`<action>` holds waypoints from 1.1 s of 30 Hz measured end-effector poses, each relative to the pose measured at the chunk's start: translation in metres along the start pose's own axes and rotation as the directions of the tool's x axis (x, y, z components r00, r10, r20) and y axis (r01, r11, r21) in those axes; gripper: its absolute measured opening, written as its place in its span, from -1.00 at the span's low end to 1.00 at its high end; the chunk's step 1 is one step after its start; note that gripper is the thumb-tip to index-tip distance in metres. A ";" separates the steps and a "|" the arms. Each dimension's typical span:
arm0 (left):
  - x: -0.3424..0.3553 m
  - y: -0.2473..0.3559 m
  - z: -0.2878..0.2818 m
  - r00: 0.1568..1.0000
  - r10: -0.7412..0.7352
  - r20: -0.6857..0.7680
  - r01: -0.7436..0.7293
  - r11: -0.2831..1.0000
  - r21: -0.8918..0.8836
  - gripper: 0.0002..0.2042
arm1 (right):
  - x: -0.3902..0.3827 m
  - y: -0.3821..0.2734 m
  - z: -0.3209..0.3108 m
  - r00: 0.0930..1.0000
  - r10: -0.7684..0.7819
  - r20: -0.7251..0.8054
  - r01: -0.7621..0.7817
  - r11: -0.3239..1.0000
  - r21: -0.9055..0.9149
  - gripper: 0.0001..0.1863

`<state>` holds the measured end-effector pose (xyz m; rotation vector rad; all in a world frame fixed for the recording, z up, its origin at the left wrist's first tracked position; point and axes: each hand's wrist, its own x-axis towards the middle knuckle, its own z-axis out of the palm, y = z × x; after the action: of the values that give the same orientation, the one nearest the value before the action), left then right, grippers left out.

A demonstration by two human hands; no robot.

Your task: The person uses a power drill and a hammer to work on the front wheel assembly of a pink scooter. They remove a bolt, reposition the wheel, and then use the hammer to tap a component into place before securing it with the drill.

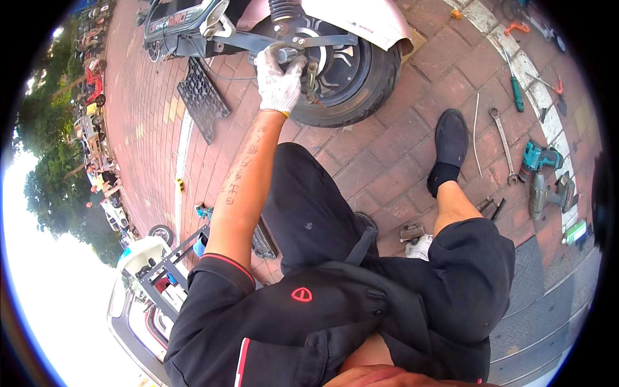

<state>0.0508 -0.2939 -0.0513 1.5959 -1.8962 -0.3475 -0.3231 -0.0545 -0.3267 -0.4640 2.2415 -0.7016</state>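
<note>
My left hand (280, 80), in a white work glove, reaches up to the rear wheel (351, 77) of a tipped pink scooter. Its fingers curl round a grey, rounded metal part (284, 55) beside the metal arm (329, 40) at the wheel's hub. Above it is the coil shock absorber (282, 11). My right hand (420, 248), also in a white glove, shows only in part beside my bent right leg. Next to it is a worn, blocky metal piece (411, 231); the fingers are mostly hidden, so its hold cannot be told.
On the brick paving at the right lie a combination wrench (502, 138), a green-handled screwdriver (517, 93), a teal power drill (540, 158) and a grey power tool (538, 197). A black floor panel (203, 100) lies at the left. Parked vehicles line the far left.
</note>
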 end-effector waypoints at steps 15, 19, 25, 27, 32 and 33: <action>-0.012 -0.002 -0.004 1.000 -0.010 -0.019 0.009 0.998 -0.054 -0.47 | -0.023 0.035 -0.078 0.997 0.073 0.015 -0.074 0.973 0.219 -0.55; -0.010 0.004 0.000 0.999 0.009 -0.042 -0.010 0.999 -0.042 -0.50 | -0.047 0.030 -0.151 0.998 0.059 -0.013 -0.051 0.931 0.362 -0.54; -0.007 0.015 0.004 0.995 -0.102 -0.002 0.101 0.988 -0.113 -0.51 | -0.044 -0.210 -0.217 0.773 -0.528 0.352 0.152 0.692 0.706 -0.73; -0.008 0.015 0.006 0.997 -0.071 -0.041 0.068 0.995 -0.072 -0.52 | -0.053 -0.270 -0.188 0.656 -0.636 0.406 0.070 0.587 0.806 -0.67; -0.009 0.026 -0.001 0.988 -0.155 -0.017 0.154 0.987 -0.041 -0.54 | -0.076 -0.310 -0.079 0.680 -0.469 0.563 -0.088 0.710 0.699 -0.85; -0.006 0.028 0.000 0.988 -0.153 -0.023 0.151 0.987 -0.059 -0.55 | -0.078 -0.315 -0.069 0.657 -0.445 0.608 -0.173 0.697 0.696 -0.85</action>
<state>0.0290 -0.2816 -0.0367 1.7025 -1.7334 -0.4384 -0.2851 -0.2388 -0.0532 -0.4291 1.0099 -1.1445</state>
